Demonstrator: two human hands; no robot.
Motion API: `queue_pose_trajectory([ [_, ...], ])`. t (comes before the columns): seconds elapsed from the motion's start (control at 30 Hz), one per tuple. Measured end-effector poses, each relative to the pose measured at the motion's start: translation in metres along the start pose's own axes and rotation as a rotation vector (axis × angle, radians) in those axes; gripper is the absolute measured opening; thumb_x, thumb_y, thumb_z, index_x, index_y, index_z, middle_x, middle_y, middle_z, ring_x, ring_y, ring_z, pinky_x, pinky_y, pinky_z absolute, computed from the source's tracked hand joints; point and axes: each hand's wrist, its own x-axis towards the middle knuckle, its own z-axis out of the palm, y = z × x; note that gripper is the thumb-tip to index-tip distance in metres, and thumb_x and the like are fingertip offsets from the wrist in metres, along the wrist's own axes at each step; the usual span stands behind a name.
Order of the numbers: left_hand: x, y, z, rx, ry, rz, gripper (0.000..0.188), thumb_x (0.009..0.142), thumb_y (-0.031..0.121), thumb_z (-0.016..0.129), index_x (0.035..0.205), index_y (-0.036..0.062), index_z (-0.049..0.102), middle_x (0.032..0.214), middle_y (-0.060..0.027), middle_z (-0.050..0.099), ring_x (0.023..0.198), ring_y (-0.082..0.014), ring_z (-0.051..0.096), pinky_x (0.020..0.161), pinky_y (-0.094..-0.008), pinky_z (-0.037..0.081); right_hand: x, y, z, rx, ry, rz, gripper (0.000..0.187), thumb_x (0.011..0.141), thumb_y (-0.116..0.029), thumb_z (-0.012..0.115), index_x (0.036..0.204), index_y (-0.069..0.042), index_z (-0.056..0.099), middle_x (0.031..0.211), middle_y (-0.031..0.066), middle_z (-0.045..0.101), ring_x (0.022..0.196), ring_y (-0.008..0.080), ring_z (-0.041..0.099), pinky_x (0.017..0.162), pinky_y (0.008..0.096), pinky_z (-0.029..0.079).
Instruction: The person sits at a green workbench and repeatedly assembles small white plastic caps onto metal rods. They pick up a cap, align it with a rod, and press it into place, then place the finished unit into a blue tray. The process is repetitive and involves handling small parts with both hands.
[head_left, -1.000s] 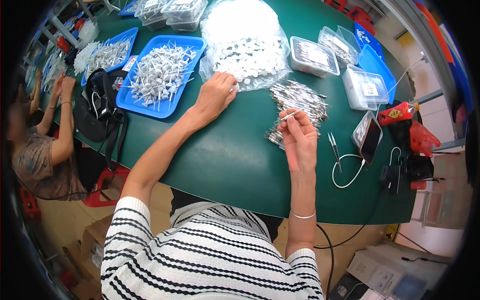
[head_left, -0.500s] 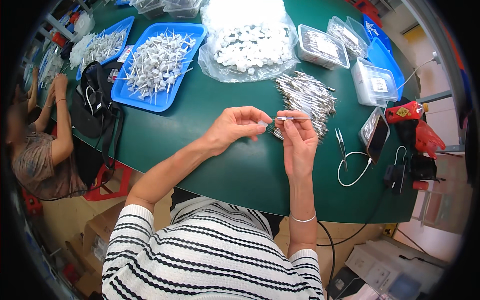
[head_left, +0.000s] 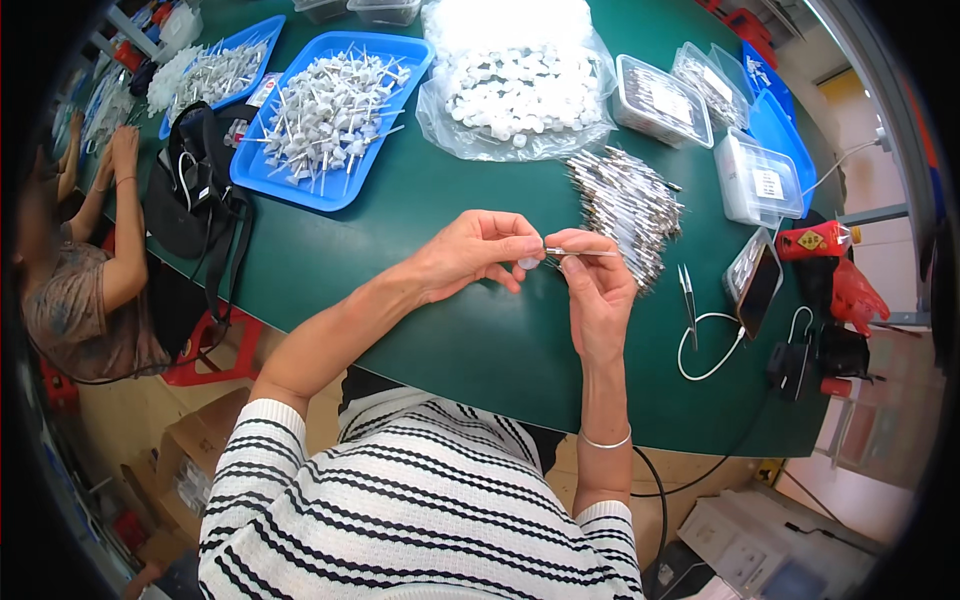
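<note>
My left hand (head_left: 465,255) pinches a small whitish translucent plastic piece (head_left: 528,263), partly covered by its fingertips. Close against it, my right hand (head_left: 597,290) has thumb and fingers closed on a thin metal-and-white rod (head_left: 588,253), held roughly level. The rod's left end meets the left fingertips; whether it sits inside the plastic piece I cannot tell. Just beyond the right hand lies a heap of similar slender rods (head_left: 630,215). Farther off, a clear bag (head_left: 450,130) carries many loose white caps (head_left: 520,95).
A blue tray (head_left: 245,180) at left holds white pieces with stems. On the right are tweezers (head_left: 687,295), a phone (head_left: 760,290), a white cable (head_left: 690,372) and clear plastic boxes (head_left: 755,185). A black bag (head_left: 180,215) lies at the left edge, near another person (head_left: 90,300).
My hands have come together, bringing the rod's left end to the left fingertips. The plastic piece now hangs slightly lower. The whole view has shifted a little.
</note>
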Motion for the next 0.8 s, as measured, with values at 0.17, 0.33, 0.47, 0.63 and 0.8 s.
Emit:
queue_pose_trajectory([
  [0.17, -0.002, 0.001, -0.004, 0.088, 0.026, 0.065, 0.015, 0.090, 0.019, 0.064, 0.089, 0.0033, 0.064, 0.084, -0.0020, 0.061, 0.073, -0.0065, 0.057, 0.061, -0.0223, 0.053, 0.000, -0.001, 0.002, -0.009, -0.007, 0.033, 0.015, 0.091, 0.003, 0.053, 0.105, 0.003, 0.060, 0.107, 0.0113, 0.061, 0.100, 0.0156, 0.057, 0.090, 0.0295, 0.045],
  [0.33, -0.002, -0.002, -0.009, 0.198, 0.043, 0.122, 0.015, 0.089, 0.016, 0.064, 0.093, 0.0016, 0.065, 0.086, -0.0024, 0.063, 0.072, -0.0063, 0.058, 0.061, -0.0221, 0.052, 0.001, -0.002, 0.004, -0.041, -0.013, 0.042, 0.015, 0.093, 0.000, 0.054, 0.106, 0.004, 0.060, 0.106, 0.0104, 0.061, 0.098, 0.0156, 0.059, 0.089, 0.0294, 0.048],
  [0.47, -0.004, 0.000, -0.006, 0.297, 0.055, 0.158, 0.014, 0.088, 0.013, 0.065, 0.089, -0.0009, 0.066, 0.085, -0.0028, 0.061, 0.073, -0.0074, 0.057, 0.060, -0.0222, 0.052, 0.001, -0.004, 0.004, -0.064, -0.034, 0.039, 0.014, 0.093, -0.001, 0.054, 0.105, 0.004, 0.061, 0.105, 0.0101, 0.061, 0.096, 0.0157, 0.060, 0.088, 0.0292, 0.048],
  [0.63, -0.005, 0.004, -0.006, 0.467, 0.062, 0.230, 0.012, 0.086, 0.010, 0.066, 0.084, -0.0027, 0.066, 0.085, -0.0035, 0.058, 0.074, -0.0086, 0.057, 0.058, -0.0227, 0.052, 0.000, -0.003, 0.002, -0.177, -0.090, 0.017, 0.014, 0.092, 0.000, 0.055, 0.104, 0.003, 0.061, 0.104, 0.0092, 0.061, 0.093, 0.0149, 0.060, 0.084, 0.0272, 0.049],
  [0.8, -0.006, 0.004, -0.016, 0.441, 0.079, 0.232, 0.011, 0.086, 0.010, 0.064, 0.085, -0.0009, 0.066, 0.083, -0.0035, 0.060, 0.071, -0.0079, 0.057, 0.057, -0.0227, 0.052, 0.001, -0.008, -0.004, -0.155, -0.021, 0.017, 0.012, 0.092, -0.001, 0.055, 0.102, 0.003, 0.061, 0.102, 0.0089, 0.061, 0.090, 0.0134, 0.059, 0.081, 0.0256, 0.048],
])
